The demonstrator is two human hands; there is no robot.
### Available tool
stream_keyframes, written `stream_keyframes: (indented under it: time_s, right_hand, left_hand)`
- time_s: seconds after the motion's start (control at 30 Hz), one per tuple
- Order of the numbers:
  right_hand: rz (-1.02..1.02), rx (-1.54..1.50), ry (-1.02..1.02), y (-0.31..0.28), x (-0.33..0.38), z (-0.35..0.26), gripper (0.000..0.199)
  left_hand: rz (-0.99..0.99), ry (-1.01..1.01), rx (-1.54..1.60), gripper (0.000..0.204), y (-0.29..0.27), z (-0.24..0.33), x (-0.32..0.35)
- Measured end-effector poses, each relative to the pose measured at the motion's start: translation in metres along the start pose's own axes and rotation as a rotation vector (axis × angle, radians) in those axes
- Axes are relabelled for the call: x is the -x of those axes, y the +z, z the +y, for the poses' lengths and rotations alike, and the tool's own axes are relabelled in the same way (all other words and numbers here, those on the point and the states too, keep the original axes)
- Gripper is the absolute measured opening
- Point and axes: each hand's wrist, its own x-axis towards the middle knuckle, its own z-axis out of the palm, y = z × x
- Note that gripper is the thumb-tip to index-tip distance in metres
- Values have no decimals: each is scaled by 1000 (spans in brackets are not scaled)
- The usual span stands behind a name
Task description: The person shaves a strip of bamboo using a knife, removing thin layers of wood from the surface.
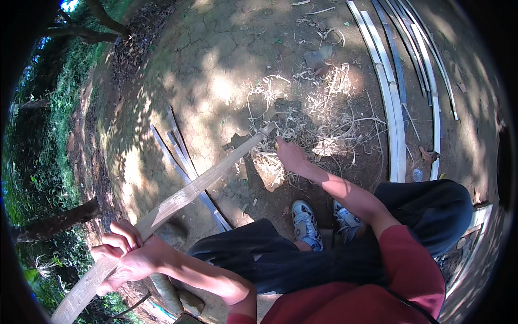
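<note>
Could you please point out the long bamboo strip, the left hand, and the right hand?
long bamboo strip [200, 183]: head view, middle of its flat face.
left hand [129, 254]: head view, back of the hand, gripping the strip's near end.
right hand [291, 155]: head view, back of the hand, near the strip's far end.

The person wears a dark red short-sleeved shirt [402, 270] of plain cloth, its sleeves ending above the elbows so that both forearms are bare down to the left hand [127, 254] and the right hand [291, 155], neither of which shows a glove, ring or watch. Below the shirt come loose black trousers or long shorts [324, 248] that bunch in soft folds over the knees. On the feet are grey and white lace-up sports shoes [306, 224] with darker patterned panels, the pair showing between the knees.
</note>
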Motion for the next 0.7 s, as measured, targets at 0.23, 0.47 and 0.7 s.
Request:
stream_keyframes:
  time_s: [0.23,0.47,0.7]
  right_hand:
    - [-32,-34,-123,-18,10,-27,23]
    - [7,-3,-107,-10,2,-21,23]
    - [15,25,-61,-3,-9,-3,22]
  left_hand:
    - [-30,-7,24,71,0,4,4]
    - [-71,-9,74,72,-5,4,2]
    - [-2,-55,69,73,-4,4,4]
